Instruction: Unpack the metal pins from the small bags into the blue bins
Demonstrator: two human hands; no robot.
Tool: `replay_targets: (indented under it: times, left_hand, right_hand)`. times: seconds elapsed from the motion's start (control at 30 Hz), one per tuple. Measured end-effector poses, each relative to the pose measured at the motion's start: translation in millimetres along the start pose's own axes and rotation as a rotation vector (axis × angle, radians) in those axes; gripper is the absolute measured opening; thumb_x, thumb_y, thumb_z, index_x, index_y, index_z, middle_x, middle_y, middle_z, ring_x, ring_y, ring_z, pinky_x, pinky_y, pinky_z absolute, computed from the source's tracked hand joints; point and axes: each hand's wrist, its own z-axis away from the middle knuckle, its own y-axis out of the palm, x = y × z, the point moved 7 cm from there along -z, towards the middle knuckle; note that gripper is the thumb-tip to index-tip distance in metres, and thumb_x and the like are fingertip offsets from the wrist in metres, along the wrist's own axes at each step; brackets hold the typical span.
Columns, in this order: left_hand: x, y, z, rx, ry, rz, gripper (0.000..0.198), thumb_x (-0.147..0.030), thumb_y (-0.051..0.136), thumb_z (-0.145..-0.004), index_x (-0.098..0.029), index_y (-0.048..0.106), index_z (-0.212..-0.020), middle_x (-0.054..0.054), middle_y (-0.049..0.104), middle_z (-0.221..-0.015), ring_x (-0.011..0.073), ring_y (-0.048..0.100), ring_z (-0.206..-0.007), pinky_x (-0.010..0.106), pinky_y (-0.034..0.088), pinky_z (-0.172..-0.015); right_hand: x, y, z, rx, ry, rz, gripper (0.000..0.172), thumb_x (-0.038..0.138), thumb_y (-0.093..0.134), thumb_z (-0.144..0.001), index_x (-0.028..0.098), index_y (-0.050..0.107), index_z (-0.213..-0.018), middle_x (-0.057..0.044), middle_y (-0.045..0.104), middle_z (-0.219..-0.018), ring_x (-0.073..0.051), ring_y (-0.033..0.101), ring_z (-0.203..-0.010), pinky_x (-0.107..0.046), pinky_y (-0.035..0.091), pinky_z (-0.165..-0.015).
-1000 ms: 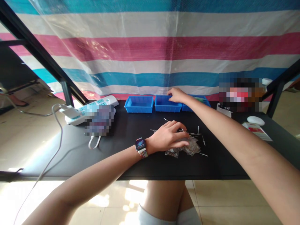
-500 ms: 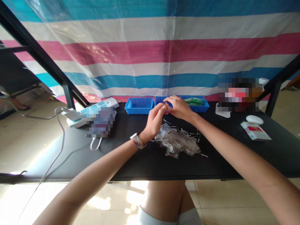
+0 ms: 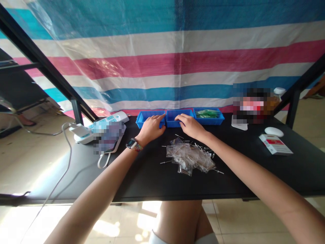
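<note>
My left hand (image 3: 152, 128) lies over the right end of the left blue bin (image 3: 142, 119), fingers stretched out and nothing seen in them. At the front of the middle blue bin (image 3: 172, 124) is my right hand (image 3: 189, 126), its fingers bent over the rim with a gap to the thumb. No held thing shows there. Green packets (image 3: 207, 113) fill the right blue bin (image 3: 212, 121). Nearer to me lies a pile of small clear plastic bags (image 3: 189, 156) with thin brownish pieces inside. Loose silver pins resembling blind rivets (image 3: 218, 171) are scattered around it.
On the left of the black table (image 3: 142, 184) are a white power strip (image 3: 122, 117) with a cable and a blurred-out object (image 3: 110, 137). To the right lie a red and white box (image 3: 275, 145), a white oval item (image 3: 274, 131) and a bottle (image 3: 279, 92). A striped sheet hangs behind.
My hands were together above the middle bin and have parted. The left moved left onto the left bin; the right came down to the middle bin's front. The view tilted slightly up.
</note>
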Motion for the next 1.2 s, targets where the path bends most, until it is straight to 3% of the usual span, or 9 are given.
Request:
replay_targets:
  times: [0.27, 0.53, 0.67, 0.73, 0.83, 0.9, 1.0, 1.1, 1.2]
  left_hand:
    - [1, 0.5, -3, -0.023, -0.019, 0.056, 0.055, -0.025, 0.057, -0.097, -0.017, 0.063, -0.151, 0.012, 0.074, -0.142, 0.0292, 0.071, -0.131, 0.042, 0.053, -0.115]
    - [3, 0.2, -4, -0.032, -0.001, 0.057, 0.054, -0.026, 0.059, -0.096, -0.019, 0.063, -0.150, 0.012, 0.074, -0.141, 0.0306, 0.068, -0.132, 0.047, 0.051, -0.115]
    - [-1, -3.2, -3, -0.038, 0.012, 0.017, 0.056, -0.029, 0.059, -0.097, -0.022, 0.062, -0.151, 0.012, 0.072, -0.144, 0.0336, 0.065, -0.135, 0.051, 0.047, -0.117]
    - [-4, -5.4, -1, -0.050, 0.027, -0.006, 0.058, -0.032, 0.060, -0.097, -0.023, 0.060, -0.154, 0.013, 0.066, -0.153, 0.0355, 0.061, -0.139, 0.054, 0.044, -0.119]
    - [-12, -5.0, 1, -0.042, 0.086, -0.014, 0.057, -0.035, 0.058, -0.100, -0.023, 0.059, -0.156, 0.012, 0.059, -0.160, 0.0365, 0.057, -0.142, 0.055, 0.044, -0.119]
    - [-16, -2.8, 2, -0.029, 0.113, -0.009, 0.054, -0.037, 0.054, -0.103, -0.023, 0.060, -0.155, 0.012, 0.058, -0.161, 0.0358, 0.057, -0.143, 0.054, 0.045, -0.119]
    - [-18, 1.2, 2, -0.019, 0.115, -0.007, 0.052, -0.038, 0.049, -0.107, -0.022, 0.061, -0.155, 0.014, 0.057, -0.162, 0.0346, 0.058, -0.143, 0.053, 0.045, -0.120]
    - [-17, 3.9, 2, -0.021, 0.111, -0.011, 0.050, -0.037, 0.046, -0.108, -0.023, 0.061, -0.154, 0.014, 0.056, -0.162, 0.0335, 0.058, -0.143, 0.053, 0.045, -0.121]
    - [-16, 4.6, 1, -0.030, 0.108, -0.013, 0.049, -0.037, 0.045, -0.109, -0.024, 0.062, -0.153, 0.013, 0.056, -0.162, 0.0328, 0.058, -0.143, 0.053, 0.046, -0.121]
  right_hand:
    - [-1, -1, -1, 0.013, 0.012, -0.014, 0.039, 0.003, 0.049, -0.096, 0.024, 0.071, -0.119, -0.009, 0.072, -0.116, -0.027, 0.070, -0.110, -0.038, 0.054, -0.099]
    - [3, -1, -1, 0.003, 0.011, -0.008, 0.036, 0.004, 0.051, -0.095, 0.023, 0.071, -0.118, -0.009, 0.073, -0.116, -0.027, 0.071, -0.110, -0.040, 0.054, -0.102]
    - [4, -24, 0, -0.132, -0.024, -0.020, 0.029, 0.014, 0.058, -0.095, 0.022, 0.072, -0.119, -0.011, 0.073, -0.122, -0.029, 0.070, -0.116, -0.041, 0.053, -0.107]
    - [-15, -50, -1, -0.262, 0.030, 0.019, 0.027, 0.015, 0.054, -0.096, 0.021, 0.074, -0.113, -0.012, 0.075, -0.118, -0.030, 0.069, -0.117, -0.042, 0.053, -0.108]
    - [-76, -89, -3, -0.353, 0.296, 0.141, 0.033, 0.008, 0.048, -0.092, 0.019, 0.078, -0.099, -0.014, 0.079, -0.110, -0.030, 0.072, -0.110, -0.042, 0.054, -0.106]
    - [-119, -99, -6, -0.224, 0.455, 0.161, 0.034, 0.007, 0.050, -0.089, 0.016, 0.081, -0.101, -0.014, 0.081, -0.112, -0.029, 0.074, -0.110, -0.040, 0.054, -0.105]
    - [-159, -98, -10, 0.038, 0.508, 0.137, 0.032, 0.007, 0.056, -0.086, 0.014, 0.083, -0.102, -0.014, 0.083, -0.116, -0.028, 0.075, -0.113, -0.035, 0.052, -0.106]
    - [-173, -90, -12, 0.204, 0.508, 0.123, 0.023, 0.010, 0.064, -0.082, 0.017, 0.084, -0.091, -0.012, 0.085, -0.110, -0.029, 0.076, -0.107, -0.034, 0.054, -0.100]
    - [-174, -89, -15, 0.229, 0.506, 0.121, 0.015, 0.013, 0.072, -0.078, 0.020, 0.083, -0.083, -0.010, 0.086, -0.102, -0.029, 0.076, -0.100, -0.032, 0.055, -0.094]
